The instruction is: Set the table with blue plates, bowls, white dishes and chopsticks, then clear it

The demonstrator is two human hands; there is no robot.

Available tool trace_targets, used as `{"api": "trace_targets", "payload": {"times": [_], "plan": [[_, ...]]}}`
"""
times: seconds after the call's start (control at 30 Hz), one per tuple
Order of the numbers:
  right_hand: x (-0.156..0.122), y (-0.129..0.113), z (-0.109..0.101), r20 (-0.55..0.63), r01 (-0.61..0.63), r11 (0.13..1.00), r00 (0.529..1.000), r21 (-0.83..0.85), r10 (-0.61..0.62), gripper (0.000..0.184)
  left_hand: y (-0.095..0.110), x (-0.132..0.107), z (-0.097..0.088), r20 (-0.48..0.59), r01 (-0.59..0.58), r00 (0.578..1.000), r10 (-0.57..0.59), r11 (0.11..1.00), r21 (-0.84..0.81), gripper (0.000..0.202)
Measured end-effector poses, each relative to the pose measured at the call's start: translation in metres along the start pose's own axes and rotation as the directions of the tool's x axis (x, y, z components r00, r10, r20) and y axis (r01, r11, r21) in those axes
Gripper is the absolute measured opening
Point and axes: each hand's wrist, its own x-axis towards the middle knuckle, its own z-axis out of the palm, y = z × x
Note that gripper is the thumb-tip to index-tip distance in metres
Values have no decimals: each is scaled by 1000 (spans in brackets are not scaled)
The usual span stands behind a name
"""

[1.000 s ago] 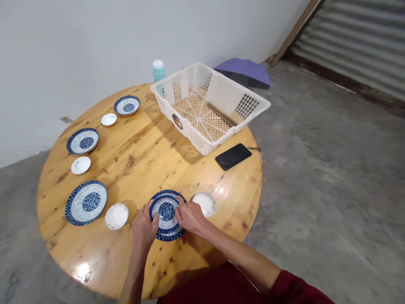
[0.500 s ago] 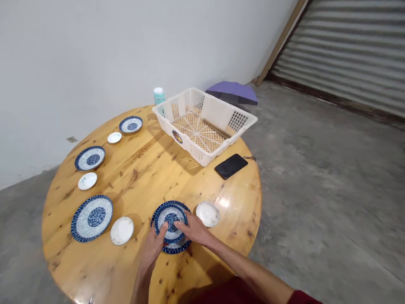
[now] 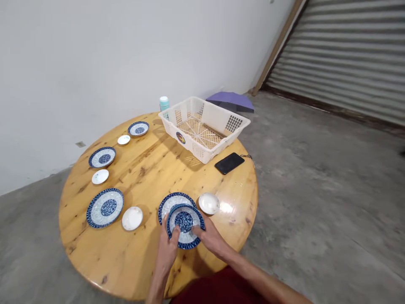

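Observation:
A small blue-and-white patterned plate [image 3: 185, 225] is held just above a larger matching plate [image 3: 172, 200] near the table's front edge. My left hand [image 3: 167, 245] grips the small plate's left rim, thumb on top. On its right rim is my right hand [image 3: 211, 239], fingers curled around the edge. A small white saucer [image 3: 209, 203] lies just right of the larger plate.
The round wooden table [image 3: 152, 169] also carries three more blue-patterned plates [image 3: 105, 207] with white saucers [image 3: 132, 218] along the left, a white plastic basket [image 3: 204, 127] at the back, a teal bottle [image 3: 163, 102] and a black phone [image 3: 229, 163]. Concrete floor surrounds the table.
Both hands have lifted the small plate off the larger one and drawn it toward me. The camera has pulled back, showing more of the table.

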Motion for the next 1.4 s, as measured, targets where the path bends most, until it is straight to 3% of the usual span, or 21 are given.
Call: {"api": "trace_targets", "payload": {"times": [0.13, 0.27, 0.4, 0.57, 0.7, 0.87, 1.0, 1.1, 1.23, 1.4], "plan": [[-42, 7, -13, -111, -62, 998, 992, -13, 60, 42, -3, -28, 15, 124, 80, 989, -78, 997, -11, 69], [-72, 8, -27, -293, -135, 990, 949, -48, 115, 37, 10, -37, 31, 255, 18, 967, -19, 1000, 9, 63], [-79, 6, -45, -364, -119, 991, 927, -59, 90, 39, 27, -29, 51, 371, -57, 928, 40, 998, 33, 53], [-82, 7, -74, -400, -76, 997, 915, -30, 58, 35, 43, -29, 79, 409, -140, 908, 88, 985, 98, 50], [-87, 21, -124, -385, -134, 991, 914, 17, 130, 39, 42, -39, 129, 392, -60, 920, -5, 986, 154, 50], [-96, 37, -221, -345, -240, 969, 907, 53, 243, 43, 50, -60, 222, 389, 84, 909, -148, 981, 177, 60], [-100, 38, -300, -310, -310, 949, 899, 49, 310, 44, 63, -70, 294, 438, 96, 883, -165, 980, 175, 64], [-100, 30, -344, -311, -337, 941, 892, 26, 328, 46, 73, -72, 335, 440, 107, 883, -165, 982, 153, 67], [-89, 17, -374, -276, -336, 942, 905, -3, 322, 47, 92, -63, 360, 422, 106, 895, -142, 988, 108, 66], [-52, 3, -382, -219, -300, 954, 932, -20, 289, 43, 125, -30, 356, 399, 30, 914, -75, 993, 118, 57]]}}
